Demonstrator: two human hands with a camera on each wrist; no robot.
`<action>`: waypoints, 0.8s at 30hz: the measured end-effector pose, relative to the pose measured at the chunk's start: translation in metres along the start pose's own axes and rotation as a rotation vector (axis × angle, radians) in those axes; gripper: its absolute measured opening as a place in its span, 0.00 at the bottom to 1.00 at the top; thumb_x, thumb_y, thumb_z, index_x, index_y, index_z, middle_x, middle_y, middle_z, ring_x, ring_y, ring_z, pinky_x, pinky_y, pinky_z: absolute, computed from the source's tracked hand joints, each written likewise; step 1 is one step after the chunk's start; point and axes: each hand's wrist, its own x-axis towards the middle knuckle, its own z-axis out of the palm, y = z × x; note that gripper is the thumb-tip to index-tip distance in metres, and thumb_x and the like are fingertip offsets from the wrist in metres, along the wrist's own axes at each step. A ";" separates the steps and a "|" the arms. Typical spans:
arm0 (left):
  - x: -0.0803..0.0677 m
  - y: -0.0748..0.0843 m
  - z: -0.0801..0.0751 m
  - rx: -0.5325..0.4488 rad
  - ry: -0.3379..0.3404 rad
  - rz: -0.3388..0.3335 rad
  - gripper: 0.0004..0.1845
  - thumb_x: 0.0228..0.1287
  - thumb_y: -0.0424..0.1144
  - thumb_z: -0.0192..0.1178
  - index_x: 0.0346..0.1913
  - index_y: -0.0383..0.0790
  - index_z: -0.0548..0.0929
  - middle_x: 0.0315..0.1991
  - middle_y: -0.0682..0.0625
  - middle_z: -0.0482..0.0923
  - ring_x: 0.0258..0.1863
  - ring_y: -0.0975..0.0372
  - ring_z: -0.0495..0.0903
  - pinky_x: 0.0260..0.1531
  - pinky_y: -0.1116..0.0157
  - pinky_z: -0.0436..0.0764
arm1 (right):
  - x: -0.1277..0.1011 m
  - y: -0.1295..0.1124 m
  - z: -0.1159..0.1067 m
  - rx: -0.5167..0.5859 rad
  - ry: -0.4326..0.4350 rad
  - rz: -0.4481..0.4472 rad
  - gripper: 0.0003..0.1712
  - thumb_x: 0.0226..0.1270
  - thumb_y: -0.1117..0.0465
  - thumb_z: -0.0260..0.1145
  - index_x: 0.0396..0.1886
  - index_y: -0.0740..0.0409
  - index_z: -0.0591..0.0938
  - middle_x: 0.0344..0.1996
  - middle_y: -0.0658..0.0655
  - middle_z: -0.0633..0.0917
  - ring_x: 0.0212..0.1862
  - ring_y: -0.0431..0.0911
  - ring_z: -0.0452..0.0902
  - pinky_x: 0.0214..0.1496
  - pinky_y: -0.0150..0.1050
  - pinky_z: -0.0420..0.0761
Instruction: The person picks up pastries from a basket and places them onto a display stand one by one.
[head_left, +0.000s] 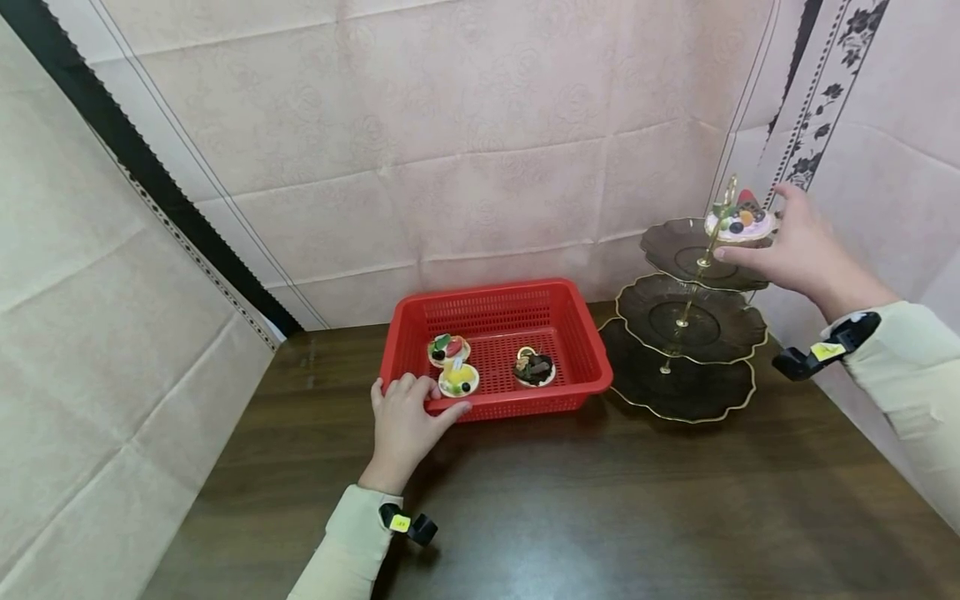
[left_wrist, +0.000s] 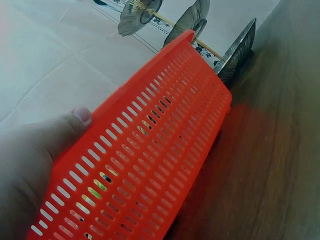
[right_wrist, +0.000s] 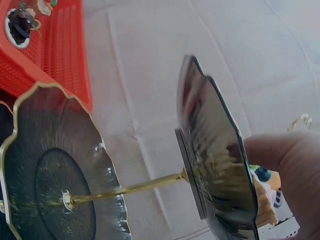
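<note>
Head view: left hand [head_left: 405,421] grips basket [head_left: 558,350] rim — right hand [head_left: 798,246] holds tart [head_left: 741,221].

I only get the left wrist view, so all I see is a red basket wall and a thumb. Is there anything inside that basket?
Observer: Yes. In the head view the red basket holds three small tarts: two near the left hand and a chocolate tart further right.
Operator: Where is the other hand?
Observer: The right hand is up at the top plate of the three-tier stand, on a pink fruit tart.
Operator: Is that tart on the plate?
Observer: It sits at the plate's far rim with the fingers round it; I cannot tell whether it rests fully.
</note>
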 end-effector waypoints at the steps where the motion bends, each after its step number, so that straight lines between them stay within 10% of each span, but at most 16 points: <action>1: 0.000 0.000 0.000 -0.001 0.004 0.002 0.27 0.49 0.66 0.74 0.30 0.49 0.75 0.29 0.53 0.73 0.36 0.56 0.76 0.67 0.32 0.54 | -0.003 -0.001 0.000 -0.010 0.014 0.003 0.68 0.62 0.41 0.72 0.80 0.64 0.36 0.74 0.81 0.50 0.73 0.76 0.49 0.67 0.74 0.56; 10: -0.001 -0.001 0.002 0.005 0.027 0.017 0.27 0.49 0.65 0.75 0.30 0.48 0.75 0.29 0.52 0.73 0.36 0.54 0.76 0.67 0.32 0.55 | -0.026 -0.004 -0.005 0.005 0.049 0.016 0.65 0.64 0.41 0.70 0.81 0.59 0.37 0.77 0.77 0.42 0.77 0.72 0.37 0.69 0.75 0.49; 24: -0.002 0.001 -0.001 0.000 0.027 0.025 0.26 0.50 0.65 0.74 0.30 0.47 0.76 0.29 0.52 0.74 0.37 0.54 0.77 0.66 0.32 0.55 | -0.064 -0.018 0.007 0.068 0.122 -0.085 0.59 0.64 0.47 0.72 0.80 0.65 0.46 0.67 0.81 0.61 0.67 0.75 0.57 0.63 0.70 0.59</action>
